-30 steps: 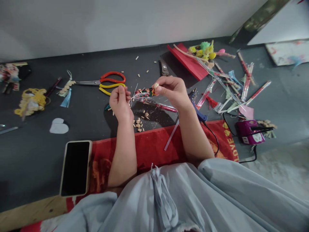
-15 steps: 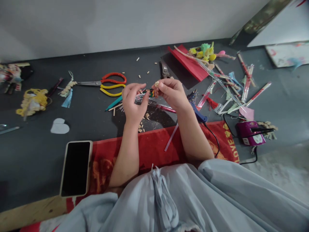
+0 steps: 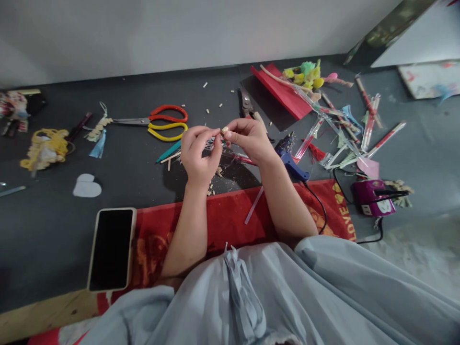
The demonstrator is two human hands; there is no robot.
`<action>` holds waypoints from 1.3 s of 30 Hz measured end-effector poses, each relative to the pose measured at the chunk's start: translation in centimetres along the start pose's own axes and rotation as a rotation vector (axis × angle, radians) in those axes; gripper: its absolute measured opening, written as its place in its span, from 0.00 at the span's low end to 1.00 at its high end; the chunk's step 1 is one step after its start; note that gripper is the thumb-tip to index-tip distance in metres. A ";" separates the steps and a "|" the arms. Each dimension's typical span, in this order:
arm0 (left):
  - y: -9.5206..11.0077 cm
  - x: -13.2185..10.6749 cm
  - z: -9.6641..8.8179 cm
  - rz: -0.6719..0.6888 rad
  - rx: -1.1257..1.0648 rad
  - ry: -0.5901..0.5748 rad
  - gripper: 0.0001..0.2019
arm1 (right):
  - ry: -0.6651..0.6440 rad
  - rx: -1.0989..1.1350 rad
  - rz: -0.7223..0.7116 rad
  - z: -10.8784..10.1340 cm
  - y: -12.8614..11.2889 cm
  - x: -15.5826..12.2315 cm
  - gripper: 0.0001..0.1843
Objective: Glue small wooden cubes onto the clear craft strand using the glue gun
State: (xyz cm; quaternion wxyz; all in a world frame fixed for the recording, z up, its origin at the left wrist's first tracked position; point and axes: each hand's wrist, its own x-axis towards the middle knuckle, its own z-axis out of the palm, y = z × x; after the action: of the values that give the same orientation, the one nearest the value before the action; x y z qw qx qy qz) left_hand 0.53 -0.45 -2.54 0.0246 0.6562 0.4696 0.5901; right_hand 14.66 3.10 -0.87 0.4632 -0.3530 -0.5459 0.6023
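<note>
My right hand (image 3: 247, 140) pinches a small pale wooden piece (image 3: 224, 130) between thumb and forefinger. Close against it are the fingertips of my left hand (image 3: 198, 149), thumb and forefinger pressed together; what they grip is too small to tell. Under the hands lie a teal pen-like stick (image 3: 169, 151), thin pale sticks (image 3: 175, 158) and a bundle of fine whitish strands, partly covered. Short cut wooden bits (image 3: 219, 171) are scattered just below. A blue glue gun (image 3: 293, 163) rests beside my right wrist.
Scissors (image 3: 168, 122) with red and yellow handles lie left of the hands, pliers (image 3: 246, 101) beyond them. A phone (image 3: 111, 249) sits at lower left beside a red towel (image 3: 230, 211). Wrapped sticks (image 3: 372, 122), red paper (image 3: 283, 91) and a purple box (image 3: 373, 197) occupy the right.
Both hands have come closer together, the right one moving left so its wooden piece meets the left fingertips. The dark green patterned thing between them is now hidden.
</note>
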 end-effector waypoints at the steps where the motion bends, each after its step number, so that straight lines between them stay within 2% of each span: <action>1: 0.0 0.0 0.0 0.001 -0.003 -0.003 0.06 | -0.003 -0.009 0.006 0.1 -0.1 0.0 0.19; 9: 0.1 -0.1 -0.2 -0.101 0.027 -0.078 0.07 | 0.007 -0.069 0.048 0.5 -0.5 -0.1 0.22; 16: 0.0 0.0 -0.2 -0.100 0.064 -0.041 0.05 | -0.002 -0.122 0.022 0.7 -0.4 -0.1 0.23; 20: 0.0 0.0 -0.2 -0.111 0.058 -0.062 0.06 | -0.043 -0.140 -0.016 0.7 -0.5 -0.3 0.20; 25: 0.1 0.1 -0.1 -0.074 0.027 -0.055 0.05 | -0.030 -0.155 -0.024 0.7 -0.4 -0.4 0.16; 30: 0.4 0.2 -0.1 -0.104 0.028 -0.042 0.04 | -0.035 -0.182 -0.038 0.8 -0.5 -0.4 0.18; 35: 0.0 0.3 -0.1 -0.170 0.006 0.065 0.04 | -0.008 -0.208 -0.027 0.8 -0.7 -0.3 0.21; 39: 0.0 0.3 -0.2 -0.168 0.010 0.016 0.06 | 0.019 -0.210 -0.009 0.7 -0.6 -0.2 0.22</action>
State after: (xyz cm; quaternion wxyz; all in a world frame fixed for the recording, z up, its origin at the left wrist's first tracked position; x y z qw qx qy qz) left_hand 0.34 -0.35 -2.19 0.0671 0.6100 0.5263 0.5886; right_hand 14.21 2.64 -0.15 0.4317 -0.4030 -0.6032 0.5362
